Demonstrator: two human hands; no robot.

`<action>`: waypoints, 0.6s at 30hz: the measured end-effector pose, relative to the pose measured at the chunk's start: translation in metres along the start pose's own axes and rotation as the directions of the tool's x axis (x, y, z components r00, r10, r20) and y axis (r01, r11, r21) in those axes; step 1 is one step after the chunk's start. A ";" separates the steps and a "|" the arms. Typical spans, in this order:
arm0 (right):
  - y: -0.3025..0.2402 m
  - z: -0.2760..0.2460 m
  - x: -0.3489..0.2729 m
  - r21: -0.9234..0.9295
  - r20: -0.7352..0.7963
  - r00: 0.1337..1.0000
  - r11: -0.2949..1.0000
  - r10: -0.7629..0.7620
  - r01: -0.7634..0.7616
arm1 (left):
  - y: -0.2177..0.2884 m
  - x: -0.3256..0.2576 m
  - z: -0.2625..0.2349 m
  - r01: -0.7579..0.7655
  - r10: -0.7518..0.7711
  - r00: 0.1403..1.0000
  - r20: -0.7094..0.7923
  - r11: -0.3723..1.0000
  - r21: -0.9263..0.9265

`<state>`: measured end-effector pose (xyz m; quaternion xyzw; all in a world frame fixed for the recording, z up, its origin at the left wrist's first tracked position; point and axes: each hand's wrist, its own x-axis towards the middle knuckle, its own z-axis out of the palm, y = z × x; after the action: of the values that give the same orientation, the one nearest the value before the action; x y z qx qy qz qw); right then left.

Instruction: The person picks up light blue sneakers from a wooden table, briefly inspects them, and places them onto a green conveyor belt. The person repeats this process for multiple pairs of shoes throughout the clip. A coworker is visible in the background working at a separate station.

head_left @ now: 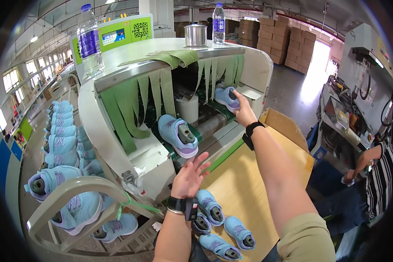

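My right hand [244, 112] reaches to the mouth of a white machine [86, 109] and grips the heel end of a light blue and lilac sneaker [225, 97]. That shoe's toe points in toward the green strip curtain [222, 70]. A second blue sneaker [174, 133], with a dark shoe last [186, 133] inside, rests at the left of the opening, its heel toward me. Just below that heel is my left hand [190, 177], empty, with its fingers spread. It looks apart from the shoe. Between the two shoes stands a white cylinder [187, 109].
Several blue sneakers [212, 207] lie on a yellow board [266, 192] below my hands. A rack [70, 185] full of similar shoes stands left. Bottles [218, 26] and a metal pot [195, 36] top the machine. At right, another person [377, 174] stands by other equipment.
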<state>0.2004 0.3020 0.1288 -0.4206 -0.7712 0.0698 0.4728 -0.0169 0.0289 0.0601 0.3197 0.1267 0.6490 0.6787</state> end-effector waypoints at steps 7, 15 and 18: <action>-0.030 -0.001 -0.106 0.028 0.227 0.969 0.995 -0.099 0.095 | 0.000 -0.010 0.000 0.073 -0.072 0.994 -0.087 0.997 0.010; -0.077 -0.098 -0.306 -0.044 0.839 0.544 0.998 0.019 0.033 | -0.038 -0.022 0.012 0.231 -0.227 0.959 -0.167 0.973 0.006; -0.071 -0.111 -0.329 -0.074 0.862 0.504 0.997 0.047 0.033 | -0.050 -0.026 0.017 0.296 -0.281 0.944 -0.175 0.953 0.064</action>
<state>0.3121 -0.0111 0.0048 -0.3519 -0.9046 0.2405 0.0084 0.0303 0.0018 0.0369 0.2734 0.2565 0.5603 0.7386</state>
